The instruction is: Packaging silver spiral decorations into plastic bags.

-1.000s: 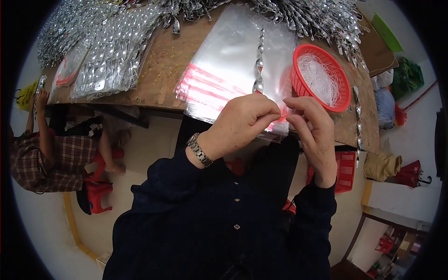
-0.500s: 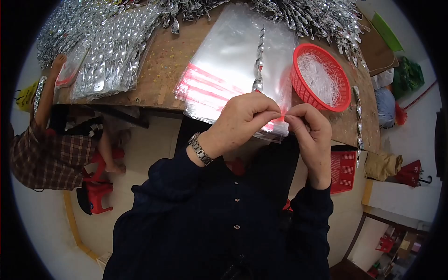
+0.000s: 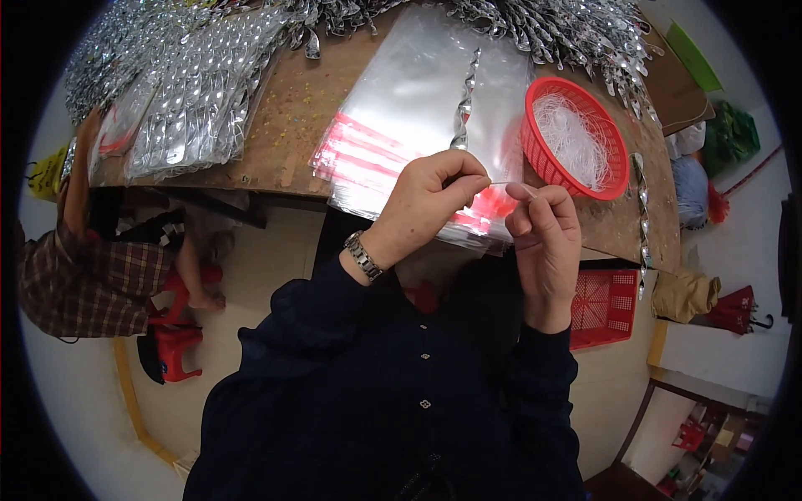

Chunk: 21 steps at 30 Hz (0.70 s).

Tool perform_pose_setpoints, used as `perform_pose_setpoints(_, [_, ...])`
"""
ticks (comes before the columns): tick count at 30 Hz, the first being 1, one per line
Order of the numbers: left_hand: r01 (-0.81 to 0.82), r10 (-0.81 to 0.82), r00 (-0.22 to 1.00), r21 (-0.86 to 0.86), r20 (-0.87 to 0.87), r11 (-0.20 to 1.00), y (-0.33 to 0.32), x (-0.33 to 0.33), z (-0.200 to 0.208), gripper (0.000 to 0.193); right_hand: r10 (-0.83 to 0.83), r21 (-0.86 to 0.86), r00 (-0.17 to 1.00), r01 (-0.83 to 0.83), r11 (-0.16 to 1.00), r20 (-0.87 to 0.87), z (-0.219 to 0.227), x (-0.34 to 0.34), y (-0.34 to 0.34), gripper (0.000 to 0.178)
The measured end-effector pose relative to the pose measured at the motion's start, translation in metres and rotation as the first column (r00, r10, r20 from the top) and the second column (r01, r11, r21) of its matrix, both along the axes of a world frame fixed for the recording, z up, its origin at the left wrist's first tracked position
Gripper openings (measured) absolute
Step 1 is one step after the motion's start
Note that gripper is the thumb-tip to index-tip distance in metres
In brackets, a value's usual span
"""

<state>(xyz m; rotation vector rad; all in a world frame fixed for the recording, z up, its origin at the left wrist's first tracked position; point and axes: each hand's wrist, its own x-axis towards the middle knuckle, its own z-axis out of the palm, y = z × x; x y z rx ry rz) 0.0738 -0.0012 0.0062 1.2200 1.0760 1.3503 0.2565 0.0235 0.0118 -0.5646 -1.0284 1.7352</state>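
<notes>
In the head view, pinching a fine clear thread (image 3: 499, 183) between thumb and forefinger of the left hand (image 3: 424, 203), with that grip fully closed, over the near part of the stack of clear plastic bags (image 3: 409, 100). Showing, over the middle of the stack, a twisted silver strip (image 3: 465, 104) with its lower end hidden behind the left hand. Holding the right hand (image 3: 547, 238), loosely curled, at the stack's near right corner, with the thread reaching toward its fingers; cannot tell how tightly gripped there. Just right of the stack, showing a red plastic basket (image 3: 542, 160) filled with white threads (image 3: 572, 142) on the wooden surface (image 3: 292, 142). Left of the stack, showing bagged silver strips (image 3: 200, 100).
</notes>
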Motion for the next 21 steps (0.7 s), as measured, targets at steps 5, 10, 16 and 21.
perform_pose_setpoints(5, [-0.030, 0.035, 0.995, 0.053, -0.097, 0.998, 0.000, 0.003, 0.001, 0.009, -0.064, 0.054, 0.998, 0.065, 0.996, -0.014, -0.001, -0.012, -0.006, 0.002])
perform_pose_setpoints(10, [-0.036, 0.047, 0.990, 0.087, -0.130, 0.996, 0.000, 0.001, -0.002, 0.009, -0.300, 0.430, 0.897, 0.142, 0.892, 0.326, 0.000, -0.017, -0.006, 0.001])
perform_pose_setpoints(16, [-0.020, 0.049, 0.974, 0.133, -0.223, 0.991, 0.003, -0.004, -0.005, 0.011, -0.675, 0.879, 0.587, -0.148, 0.454, 0.447, 0.005, -0.011, 0.006, 0.009])
perform_pose_setpoints(21, [0.053, -0.049, 0.994, 0.034, -0.102, 0.998, 0.004, -0.007, 0.000, 0.014, -0.750, 0.892, 0.495, -0.338, 0.299, 0.439, 0.013, -0.008, 0.009, 0.014])
